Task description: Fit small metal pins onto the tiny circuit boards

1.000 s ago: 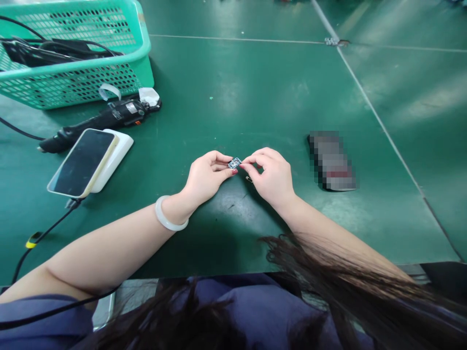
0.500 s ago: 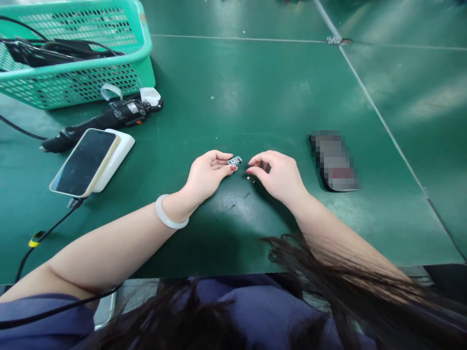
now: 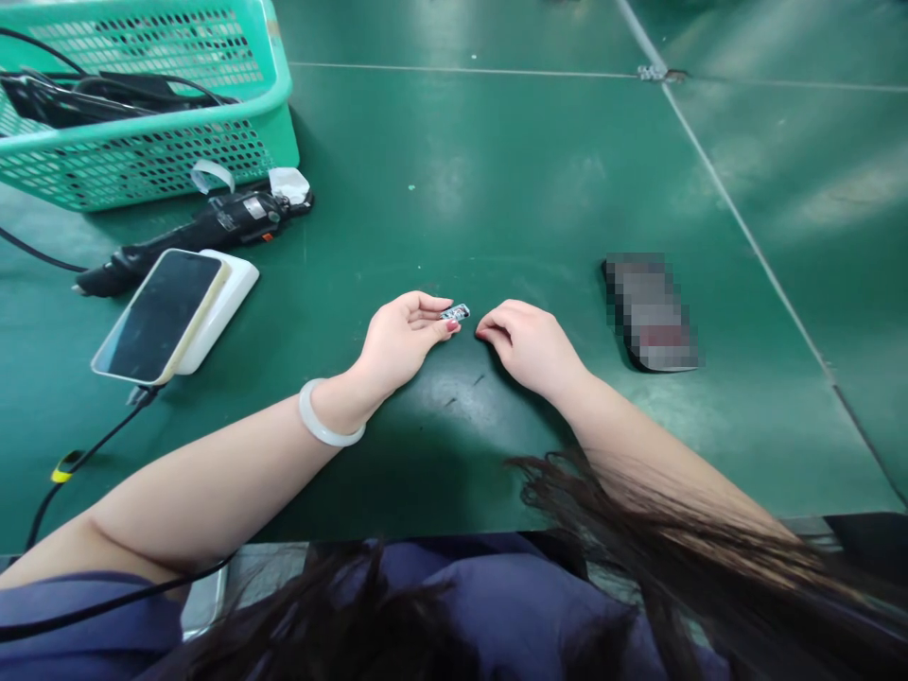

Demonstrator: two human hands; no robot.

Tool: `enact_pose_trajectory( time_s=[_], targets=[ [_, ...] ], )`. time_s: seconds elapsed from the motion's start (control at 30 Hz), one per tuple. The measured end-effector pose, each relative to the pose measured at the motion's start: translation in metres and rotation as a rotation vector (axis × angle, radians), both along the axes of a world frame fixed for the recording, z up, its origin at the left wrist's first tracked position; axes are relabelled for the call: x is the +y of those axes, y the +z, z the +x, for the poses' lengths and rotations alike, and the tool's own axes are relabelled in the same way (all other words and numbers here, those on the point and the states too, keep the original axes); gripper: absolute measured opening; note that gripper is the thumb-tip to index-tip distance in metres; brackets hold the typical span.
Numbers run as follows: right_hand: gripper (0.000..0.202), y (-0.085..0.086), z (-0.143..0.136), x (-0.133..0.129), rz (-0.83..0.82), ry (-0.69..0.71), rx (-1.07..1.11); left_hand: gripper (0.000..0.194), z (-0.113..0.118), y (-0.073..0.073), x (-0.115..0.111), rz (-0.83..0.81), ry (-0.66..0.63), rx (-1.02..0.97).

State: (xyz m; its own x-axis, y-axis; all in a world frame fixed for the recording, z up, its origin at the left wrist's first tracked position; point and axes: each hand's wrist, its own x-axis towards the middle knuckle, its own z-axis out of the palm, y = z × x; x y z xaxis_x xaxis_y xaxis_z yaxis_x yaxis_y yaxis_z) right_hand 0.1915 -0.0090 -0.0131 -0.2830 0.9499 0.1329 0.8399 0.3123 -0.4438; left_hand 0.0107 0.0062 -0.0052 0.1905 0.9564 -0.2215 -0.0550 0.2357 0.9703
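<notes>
Between the thumb and fingers of my left hand (image 3: 406, 340) is a small circuit board (image 3: 456, 312), its outer end sticking out toward the right. A pale bangle (image 3: 326, 416) circles the left wrist. Just right of the board, my right hand (image 3: 529, 342) has thumb and forefinger pinched together, low over the green table (image 3: 454, 454). Whatever lies between those fingertips is hidden or too small to make out. The two hands do not touch.
A green basket (image 3: 148, 142) with black items and cables stands at the back left. Before it lie a black power tool (image 3: 205, 227) and a phone (image 3: 162, 317) on a white block (image 3: 219, 317). A blurred dark object (image 3: 653, 317) lies at right.
The thumb and forefinger of my right hand have closed. The small piece that lay beside them on the table no longer shows. My left hand still holds the board in about the same place.
</notes>
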Motion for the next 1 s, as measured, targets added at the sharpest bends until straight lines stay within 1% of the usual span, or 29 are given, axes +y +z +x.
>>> enact_pose_trajectory(
  time_s=[0.1, 0.2, 0.3, 0.4, 0.47, 0.57, 0.67, 0.73, 0.87, 0.93, 1.0],
  targets=[
    [0.014, -0.003, -0.002, 0.002, 0.049, 0.026, 0.050, 0.024, 0.000, 0.000, 0.000, 0.019, -0.014, 0.016],
    [0.012, -0.003, -0.001, 0.001, 0.043, 0.067, 0.127, 0.026, -0.001, -0.001, 0.000, 0.018, -0.015, 0.020],
    [0.010, -0.002, 0.005, -0.001, 0.045, 0.029, 0.158, 0.025, -0.001, 0.000, 0.000, 0.007, -0.010, 0.019],
    [0.007, 0.000, 0.010, -0.001, 0.028, -0.009, 0.117, 0.024, -0.001, 0.001, 0.000, 0.007, -0.017, 0.028],
    [0.007, 0.000, 0.011, -0.001, 0.010, 0.010, 0.083, 0.023, 0.000, 0.001, 0.000, 0.010, -0.028, 0.048],
    [0.014, -0.001, 0.009, -0.001, 0.002, 0.040, 0.033, 0.021, 0.000, 0.002, 0.000, 0.010, -0.053, 0.084],
    [0.017, 0.001, 0.009, 0.000, 0.016, 0.034, -0.020, 0.021, -0.001, 0.001, 0.000, 0.014, -0.079, 0.119],
    [0.016, 0.004, 0.012, 0.000, 0.058, 0.016, -0.033, 0.022, -0.001, 0.001, 0.000, 0.022, -0.101, 0.147],
    [0.015, 0.014, 0.015, -0.004, 0.241, -0.055, 0.049, 0.022, -0.003, -0.001, 0.000, 0.047, -0.158, 0.188],
    [0.015, 0.016, 0.011, -0.007, 0.300, -0.054, 0.098, 0.022, -0.003, -0.002, -0.001, 0.063, -0.182, 0.208],
    [0.015, 0.016, 0.005, -0.009, 0.313, -0.018, 0.115, 0.023, -0.003, -0.002, -0.001, 0.082, -0.198, 0.227]
  ],
)
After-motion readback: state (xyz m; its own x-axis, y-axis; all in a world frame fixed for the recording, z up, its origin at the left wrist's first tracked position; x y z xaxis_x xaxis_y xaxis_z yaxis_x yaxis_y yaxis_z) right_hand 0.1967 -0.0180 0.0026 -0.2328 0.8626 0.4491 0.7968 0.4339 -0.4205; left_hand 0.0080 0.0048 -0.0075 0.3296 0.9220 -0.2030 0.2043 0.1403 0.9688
